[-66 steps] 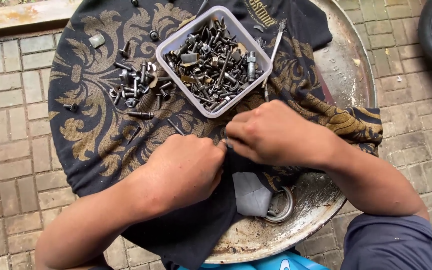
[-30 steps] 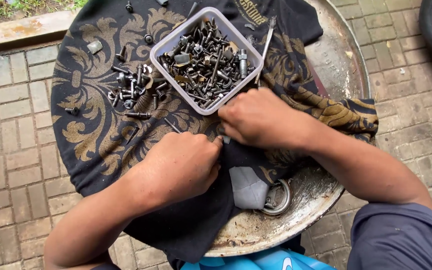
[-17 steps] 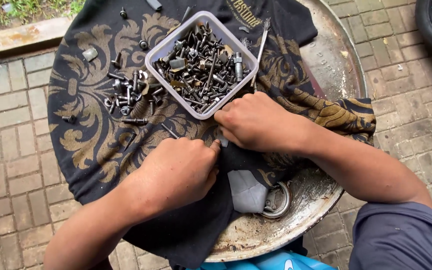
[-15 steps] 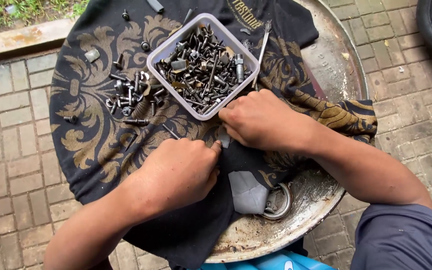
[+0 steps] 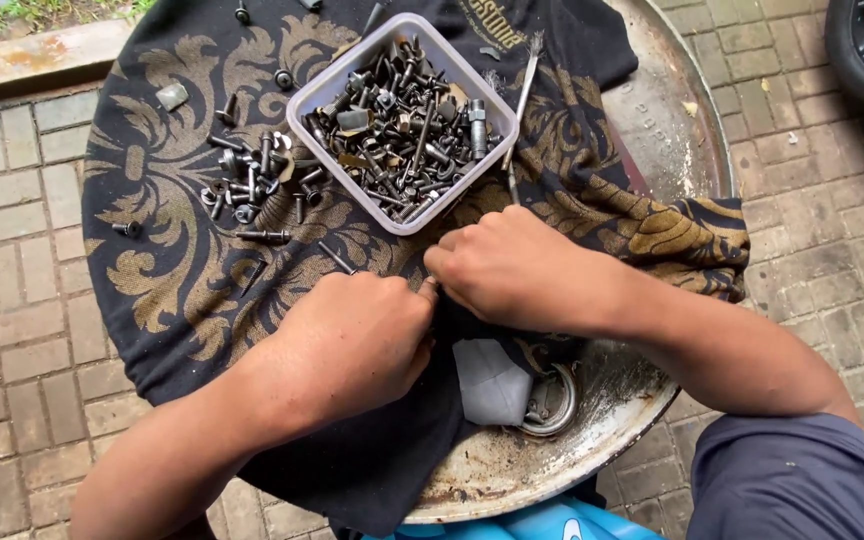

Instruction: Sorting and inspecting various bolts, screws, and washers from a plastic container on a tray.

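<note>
Your left hand [image 5: 352,335] and right hand [image 5: 512,265] meet knuckle to knuckle, both curled closed over something small hidden between them, on the black gold-patterned cloth [image 5: 172,250] just below the clear plastic tub of dark bolts [image 5: 402,120]. You look mid-way through working a fastener; keep pinching firmly.

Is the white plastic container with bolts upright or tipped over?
Upright. The container stands open side up on the black cloth, heaped with bolts and screws; other bolts lie loose on the cloth beside it.
</note>
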